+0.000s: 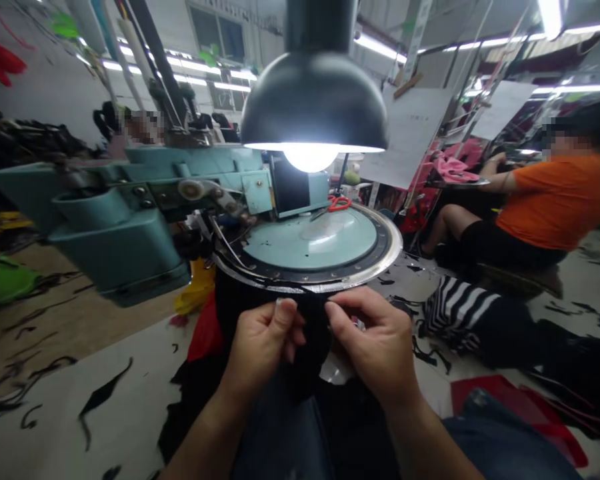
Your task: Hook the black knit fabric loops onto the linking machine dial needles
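Both hands work just below the front edge of a teal linking machine's circular dial. The left hand and the right hand each form a tight grip on the black knit fabric, thumb pressed against curled fingers. The two grips pinch the same gathered fold and sit close together, with only a narrow strip of cloth between them. The top edge of the fabric rises to the steel needle ring on the dial's rim and appears to touch it, though the exact contact is too small to tell. The rest of the fabric hangs down past the grips toward the person's lap.

Directly ahead of the grips, the dial top spreads out, with red-handled scissors lying at its far edge. The machine's teal housing juts out to the left, and a black dome lamp hangs above the dial, well ahead of the hands.

To the right of the right grip, a black-and-white striped knit piece lies near the hands, with open pale surface between them. Left of the left grip, a red cloth and a yellow item sit just beside the hanging fabric, and black knit trimmings are scattered farther left. Beyond the striped piece, a co-worker in an orange shirt sits well apart, hands at pink fabric.
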A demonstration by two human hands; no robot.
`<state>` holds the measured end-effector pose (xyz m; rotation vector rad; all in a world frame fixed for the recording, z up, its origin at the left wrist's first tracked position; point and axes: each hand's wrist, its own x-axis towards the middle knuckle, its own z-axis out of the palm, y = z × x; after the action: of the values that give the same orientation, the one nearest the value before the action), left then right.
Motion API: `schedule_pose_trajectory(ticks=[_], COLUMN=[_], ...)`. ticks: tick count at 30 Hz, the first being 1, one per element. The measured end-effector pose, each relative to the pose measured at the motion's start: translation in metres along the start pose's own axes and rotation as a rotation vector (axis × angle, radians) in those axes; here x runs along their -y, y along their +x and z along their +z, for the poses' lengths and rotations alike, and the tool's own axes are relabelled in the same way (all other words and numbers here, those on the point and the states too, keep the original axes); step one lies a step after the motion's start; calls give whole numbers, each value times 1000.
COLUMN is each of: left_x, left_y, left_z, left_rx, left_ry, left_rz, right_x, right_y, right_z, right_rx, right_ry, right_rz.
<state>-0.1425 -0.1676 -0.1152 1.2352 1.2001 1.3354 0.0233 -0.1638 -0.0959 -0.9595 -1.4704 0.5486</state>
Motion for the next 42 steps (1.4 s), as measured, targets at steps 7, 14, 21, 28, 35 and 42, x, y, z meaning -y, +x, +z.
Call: schedule_pose_trajectory(ticks=[7, 14, 21, 28, 35, 42], left_x=[-2, -3, -3, -15, -41, -11], left_y=[4, 0, 6, -8, 6, -28], left_z=[5, 5, 9, -8, -30, -30], left_rx=[-57, -19, -1, -57, -155, -329], left_ry=[23, 31, 68, 445, 927, 935], left_rz=[19, 30, 77, 349, 993, 791], right_x=[0, 3, 3, -2, 3, 3], right_y=[-2, -1, -2, -7, -5, -12], right_z=[2, 10, 15, 15, 13, 28], right_rx=[-26, -93, -127, -141, -136, 111], right_ry=[78, 26, 4, -145, -118, 91], right_rz=[173, 83, 52, -34, -68, 114])
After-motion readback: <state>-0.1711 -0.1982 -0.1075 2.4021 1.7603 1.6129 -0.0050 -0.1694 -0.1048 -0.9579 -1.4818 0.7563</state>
